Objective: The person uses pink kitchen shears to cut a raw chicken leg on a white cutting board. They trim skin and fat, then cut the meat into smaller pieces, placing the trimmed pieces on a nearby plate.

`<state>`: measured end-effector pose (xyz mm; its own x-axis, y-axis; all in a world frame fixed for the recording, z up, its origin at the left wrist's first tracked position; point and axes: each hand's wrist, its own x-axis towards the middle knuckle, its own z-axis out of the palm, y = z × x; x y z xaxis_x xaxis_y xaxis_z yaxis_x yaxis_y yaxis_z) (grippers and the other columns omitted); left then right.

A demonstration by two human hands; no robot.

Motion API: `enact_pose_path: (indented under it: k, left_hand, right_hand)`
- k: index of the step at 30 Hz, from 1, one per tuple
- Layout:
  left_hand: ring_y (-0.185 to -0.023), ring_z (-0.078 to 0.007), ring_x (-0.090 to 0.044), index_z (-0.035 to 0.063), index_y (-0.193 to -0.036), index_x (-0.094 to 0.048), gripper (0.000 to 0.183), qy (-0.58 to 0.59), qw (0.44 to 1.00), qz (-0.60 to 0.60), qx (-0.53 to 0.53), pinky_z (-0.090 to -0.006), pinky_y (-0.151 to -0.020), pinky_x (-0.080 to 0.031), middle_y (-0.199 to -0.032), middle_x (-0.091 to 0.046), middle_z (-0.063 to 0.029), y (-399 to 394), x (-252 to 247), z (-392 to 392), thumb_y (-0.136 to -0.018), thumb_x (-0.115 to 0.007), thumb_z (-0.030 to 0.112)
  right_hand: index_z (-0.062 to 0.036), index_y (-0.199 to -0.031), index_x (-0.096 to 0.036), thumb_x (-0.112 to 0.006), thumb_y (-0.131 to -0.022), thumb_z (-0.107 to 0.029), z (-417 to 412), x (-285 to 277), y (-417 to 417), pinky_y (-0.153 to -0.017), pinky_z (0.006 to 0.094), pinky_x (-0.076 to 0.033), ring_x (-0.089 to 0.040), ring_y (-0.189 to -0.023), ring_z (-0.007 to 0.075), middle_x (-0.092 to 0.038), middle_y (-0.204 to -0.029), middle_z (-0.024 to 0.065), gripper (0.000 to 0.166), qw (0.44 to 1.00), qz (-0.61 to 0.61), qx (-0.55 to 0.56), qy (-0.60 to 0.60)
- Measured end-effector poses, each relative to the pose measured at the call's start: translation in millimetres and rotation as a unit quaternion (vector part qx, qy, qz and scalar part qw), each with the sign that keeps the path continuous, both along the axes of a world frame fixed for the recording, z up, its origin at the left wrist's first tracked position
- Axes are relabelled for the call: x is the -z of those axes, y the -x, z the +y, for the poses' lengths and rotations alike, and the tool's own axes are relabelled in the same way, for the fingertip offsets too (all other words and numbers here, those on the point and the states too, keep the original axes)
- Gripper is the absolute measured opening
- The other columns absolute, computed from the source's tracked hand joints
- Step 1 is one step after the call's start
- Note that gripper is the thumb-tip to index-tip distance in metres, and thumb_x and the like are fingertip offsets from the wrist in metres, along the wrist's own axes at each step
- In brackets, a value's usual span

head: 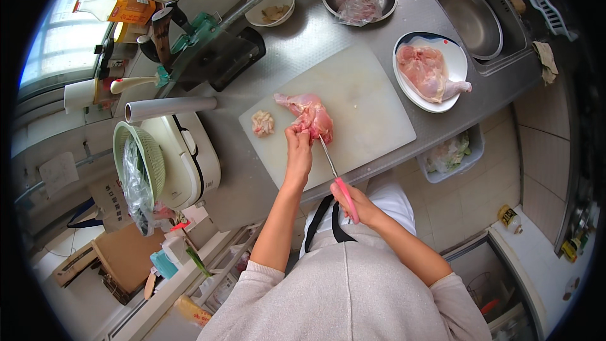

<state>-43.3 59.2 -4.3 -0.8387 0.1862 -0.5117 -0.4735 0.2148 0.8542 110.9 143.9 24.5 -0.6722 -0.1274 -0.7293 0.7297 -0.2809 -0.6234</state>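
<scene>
A raw, skinned chicken leg lies on the white cutting board. The fingers of my left hand grip its near end. My right hand holds pink-handled scissors, whose blade tips touch the meat just right of my left fingers; whether the blades are apart is hard to tell. A small heap of skin or fat trimmings rests on the board, left of the leg. Another raw chicken leg sits on a white plate with a blue rim, to the right of the board.
At the back stand a metal bowl with bagged meat and a white bowl with some pieces in it. A steel sink is at the right. A rice cooker and plastic wrap roll are left. A bin stands below the counter.
</scene>
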Motion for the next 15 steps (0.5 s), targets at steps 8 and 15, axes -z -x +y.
enact_pose_path:
  k: [8, 15]
  left_hand:
    - [-0.088, -0.0116, -0.047, 0.0036, -0.105, -0.036, 0.016, 0.068, 0.994, 0.061, 0.064, -0.0283, -0.083, -0.044, -0.101, -0.045, -0.0057, -3.6, 20.5, -5.9, -0.096, -0.039, 0.017]
    - [-0.085, -0.012, -0.047, 0.0022, -0.105, -0.036, 0.016, 0.058, 0.992, 0.09, 0.065, -0.0286, -0.08, -0.044, -0.099, -0.045, -0.0069, -13.0, 28.1, -4.1, -0.096, -0.038, 0.015]
  right_hand:
    - [-0.0002, -0.093, -0.052, -0.042, -0.089, -0.058, -4.2, -0.2, 29.0, -0.08, 0.0372, -0.042, -0.054, -0.085, 0.0281, -0.057, -0.087, 0.0172, 0.059, 0.993, 0.065, 0.004, -0.095]
    - [0.0017, -0.098, -0.054, -0.047, -0.086, -0.057, 5.4, -13.4, 27.4, -0.079, 0.0428, -0.044, -0.057, -0.095, 0.038, -0.061, -0.094, 0.0226, 0.06, 0.98, 0.04, -0.059, -0.184]
